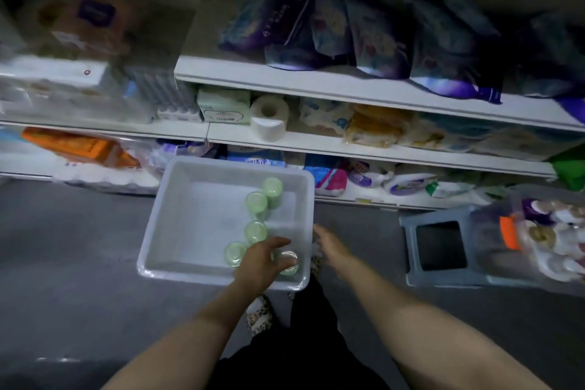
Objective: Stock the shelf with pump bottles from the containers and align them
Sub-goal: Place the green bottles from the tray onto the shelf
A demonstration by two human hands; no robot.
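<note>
1. While the shelf [348,85] is waiting above, the white tub [177,199] is sitting on the floor, holding upright green bottles [256,203].
2. The left hand [259,263] is curling its fingers [278,242] around the nearest bottle [289,263], directly beneath it.
3. The right hand [332,245], empty and loosely spread, is hovering just beside the tub.

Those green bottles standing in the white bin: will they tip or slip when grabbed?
The green bottles look tall and narrow, so probably tippy if nudged. Smooth rounded plastic may slip. The left hand reaches one in the white bin from above.

Grey floor [69,231], dimly lit. White tiered shelving [348,89] holds packaged paper goods. A grey plastic stool [443,275] stands on the floor, right of centre.
</note>
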